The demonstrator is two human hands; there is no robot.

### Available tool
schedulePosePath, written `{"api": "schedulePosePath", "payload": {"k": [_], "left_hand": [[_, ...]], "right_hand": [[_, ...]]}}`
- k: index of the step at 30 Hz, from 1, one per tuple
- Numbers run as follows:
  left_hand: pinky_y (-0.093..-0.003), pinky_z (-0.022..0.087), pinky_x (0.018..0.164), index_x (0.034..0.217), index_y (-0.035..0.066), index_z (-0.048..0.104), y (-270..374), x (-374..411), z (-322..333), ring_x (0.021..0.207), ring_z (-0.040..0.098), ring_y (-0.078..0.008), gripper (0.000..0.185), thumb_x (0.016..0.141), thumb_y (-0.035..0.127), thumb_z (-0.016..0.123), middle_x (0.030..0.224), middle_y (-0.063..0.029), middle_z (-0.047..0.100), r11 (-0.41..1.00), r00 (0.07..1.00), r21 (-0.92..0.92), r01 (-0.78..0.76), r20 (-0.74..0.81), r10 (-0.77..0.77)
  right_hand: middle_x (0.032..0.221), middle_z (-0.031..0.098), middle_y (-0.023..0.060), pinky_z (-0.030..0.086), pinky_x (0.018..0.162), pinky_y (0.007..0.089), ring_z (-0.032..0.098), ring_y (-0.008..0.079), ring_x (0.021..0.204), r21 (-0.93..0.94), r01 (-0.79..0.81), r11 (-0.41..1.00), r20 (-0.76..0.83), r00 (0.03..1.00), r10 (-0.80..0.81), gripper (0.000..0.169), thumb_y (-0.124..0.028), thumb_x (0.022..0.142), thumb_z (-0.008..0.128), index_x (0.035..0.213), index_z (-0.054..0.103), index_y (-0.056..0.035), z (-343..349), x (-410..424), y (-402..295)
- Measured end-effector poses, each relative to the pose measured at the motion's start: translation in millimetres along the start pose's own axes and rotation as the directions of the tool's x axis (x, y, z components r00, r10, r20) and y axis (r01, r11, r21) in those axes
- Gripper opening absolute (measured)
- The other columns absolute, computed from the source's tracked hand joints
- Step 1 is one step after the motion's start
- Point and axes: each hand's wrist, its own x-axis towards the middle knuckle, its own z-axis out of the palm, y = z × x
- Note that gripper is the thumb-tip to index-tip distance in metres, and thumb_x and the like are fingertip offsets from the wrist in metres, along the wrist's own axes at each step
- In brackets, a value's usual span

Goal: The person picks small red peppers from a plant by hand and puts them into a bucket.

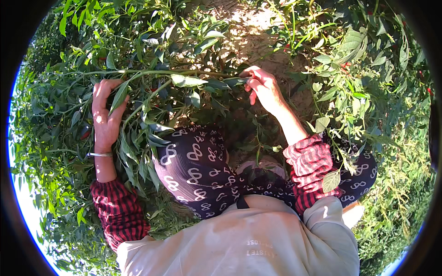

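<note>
My left hand [107, 115] is among the leaves of a pepper plant, with its thumb and fingers apart. A green leaf [120, 97] hangs across the gap between them. Just above those fingers runs a long pepper stem [152, 72], green on the left and browner towards the right. At its right end is my right hand [264, 88], fingers bent. The tip of a dark leaf [236, 81] meets these fingers; whether they grip it or the stem cannot be made out. Several red peppers [85, 134] show within the foliage, partly hidden.
Dense pepper plants [51, 114] stand on the left. More plants with red peppers [345, 65] grow on the right. Bare soil [250, 34] runs between them. My knees in dark patterned trousers [197, 165] are bent close below the stem. A leafy sprig [331, 181] overlaps my right sleeve.
</note>
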Motion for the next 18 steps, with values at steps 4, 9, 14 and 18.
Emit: {"api": "schedulePosePath", "payload": {"k": [4, 9, 14, 18], "left_hand": [[-0.0328, 0.037, 0.081, 0.094, 0.0, 0.055, 0, 2, 2, 0.086, 0.046, -0.0259, 0.024, 0.071, 0.003, 0.058, 0.091, -0.0101, 0.054, 0.999, 1.0, -0.023, -0.026, -0.008, 0.026], [-0.0325, 0.038, 0.077, 0.094, -0.001, 0.054, 3, -1, 1, 0.083, 0.045, -0.0256, 0.027, 0.069, 0.003, 0.06, 0.09, -0.0098, 0.054, 0.999, 0.999, -0.006, -0.044, -0.004, 0.044], [-0.0315, 0.037, 0.076, 0.094, -0.002, 0.054, -1, 8, 6, 0.082, 0.045, -0.0253, 0.028, 0.068, 0.004, 0.06, 0.087, -0.0099, 0.053, 0.998, 0.999, -0.057, -0.033, 0.02, 0.034], [-0.0305, 0.037, 0.078, 0.094, -0.001, 0.054, -7, 3, 1, 0.083, 0.045, -0.025, 0.026, 0.069, 0.005, 0.06, 0.087, -0.0098, 0.052, 0.998, 1.0, -0.068, 0.013, -0.006, -0.013]], "right_hand": [[0.069, 0.058, 0.0099, 0.045, 0.057, 0.0347, 0.056, 0.0204, 0.061, -0.549, 0.254, 0.796, -0.077, 0.933, -0.351, 0.021, -0.021, 0.085, 0.053, 0.093, 0.06, -0.0025, 18, 72, 1], [0.076, 0.061, 0.0095, 0.047, 0.066, 0.0352, 0.06, 0.0264, 0.076, -0.93, 0.363, -0.051, 0.361, 0.882, -0.302, 0.023, -0.031, 0.08, 0.056, 0.085, 0.062, -0.0086, 48, 127, 17], [0.064, 0.051, 0.0018, 0.038, 0.043, 0.0275, 0.048, 0.011, 0.053, -0.285, 0.405, 0.869, 0.298, 0.899, -0.322, 0.013, -0.018, 0.082, 0.052, 0.08, 0.055, -0.0064, 24, 124, 25], [0.062, 0.04, -0.003, 0.02, 0.036, 0.0195, 0.029, 0.0033, 0.044, 0.315, -0.236, 0.919, 0.212, 0.962, 0.174, 0.02, -0.023, 0.092, 0.045, 0.082, 0.048, -0.0061, 19, 84, -17]]}}
